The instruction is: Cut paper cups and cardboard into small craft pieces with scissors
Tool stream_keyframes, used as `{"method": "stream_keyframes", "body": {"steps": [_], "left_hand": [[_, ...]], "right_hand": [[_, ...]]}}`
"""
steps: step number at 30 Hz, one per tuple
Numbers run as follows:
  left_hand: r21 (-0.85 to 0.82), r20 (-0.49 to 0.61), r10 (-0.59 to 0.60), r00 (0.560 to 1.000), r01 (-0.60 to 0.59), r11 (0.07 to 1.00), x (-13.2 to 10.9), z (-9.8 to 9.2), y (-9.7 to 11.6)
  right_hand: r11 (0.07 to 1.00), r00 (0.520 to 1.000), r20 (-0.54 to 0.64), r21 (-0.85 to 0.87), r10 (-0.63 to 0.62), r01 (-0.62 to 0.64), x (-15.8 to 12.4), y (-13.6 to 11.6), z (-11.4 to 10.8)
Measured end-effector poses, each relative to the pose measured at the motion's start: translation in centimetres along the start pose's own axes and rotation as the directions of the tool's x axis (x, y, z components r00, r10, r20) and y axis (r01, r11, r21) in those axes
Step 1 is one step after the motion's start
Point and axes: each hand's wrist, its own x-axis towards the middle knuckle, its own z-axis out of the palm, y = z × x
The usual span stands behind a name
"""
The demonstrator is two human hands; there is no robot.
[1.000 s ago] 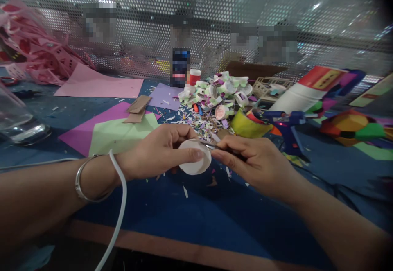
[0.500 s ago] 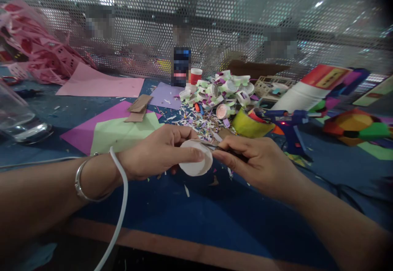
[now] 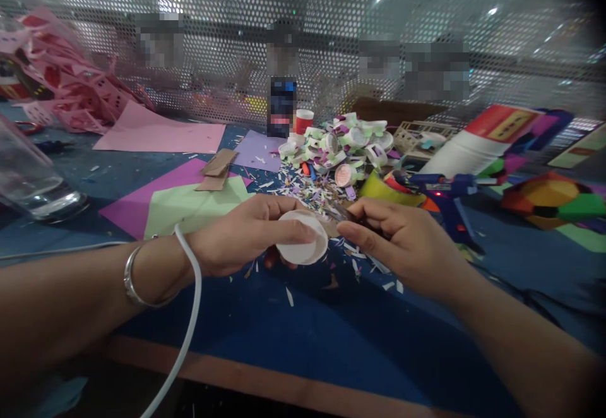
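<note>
Just in front of me, my left hand (image 3: pixel 255 232) holds a shallow white paper cup piece (image 3: pixel 296 250). My thumb presses on its flat round face and the fingers curl underneath. To its right, my right hand (image 3: pixel 395 241) is closed around a thin metal-bladed tool (image 3: pixel 338 211) with a dark grip. The tool points left toward the cup's rim, with a small gap between them. Blur and my fingers hide most of the tool, so its exact kind does not show.
Paper scraps (image 3: pixel 307 184) lie around a pile of cut cup pieces (image 3: pixel 350 140). A blue glue gun (image 3: pixel 445 187) with a red light stands right, beside a yellow roll (image 3: pixel 386 191). Coloured sheets (image 3: pixel 161 131) and a clear glass (image 3: pixel 57 200) are left. A white cable (image 3: pixel 192 317) crosses my left wrist.
My right hand has drawn slightly right, taking the blade off the cup's rim. The cup stays in my left hand, a little higher. More pale scraps show below my right hand.
</note>
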Motion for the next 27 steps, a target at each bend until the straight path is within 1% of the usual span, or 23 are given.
{"method": "stream_keyframes", "body": {"steps": [5, 9, 14, 17, 20, 24, 27], "left_hand": [[0.075, 0.008, 0.017, 1.0, -0.017, 0.997, 0.2, 0.2, -0.1], [0.097, 0.0, -0.006, 1.0, 0.006, 0.995, 0.2, 0.4, -0.1], [0.111, 0.061, -0.012, 0.998, 0.005, 0.994, 0.1, 0.4, -0.3], [0.133, 0.077, -0.04, 0.996, 0.029, 0.991, 0.1, 0.3, -0.4], [0.11, 0.093, -0.059, 0.994, 0.048, 0.993, 0.1, 0.4, -0.4], [0.042, 0.101, -0.08, 0.992, 0.076, 0.996, 0.1, 0.4, -0.3], [-0.031, 0.146, -0.095, 0.985, 0.1, 0.994, 0.2, 0.3, -0.4]], "right_hand": [[0.97, 0.999, 0.028, 0.238, 0.047, -0.052, 0.2, -0.7, 0.3], [0.918, 0.993, 0.101, 0.387, 0.055, -0.091, 0.1, -1.0, 0.7], [0.895, 0.982, 0.185, 0.43, 0.038, -0.116, 0.1, -0.7, 1.2], [0.882, 0.979, 0.2, 0.456, 0.032, -0.122, 0.1, -0.5, 1.4], [0.865, 0.978, 0.205, 0.482, 0.045, -0.141, 0.1, -0.6, 1.5], [0.788, 0.968, 0.249, 0.587, 0.042, -0.185, 0.2, -0.7, 1.5], [0.73, 0.96, 0.28, 0.65, 0.027, -0.211, 0.2, -0.5, 1.5]]}}
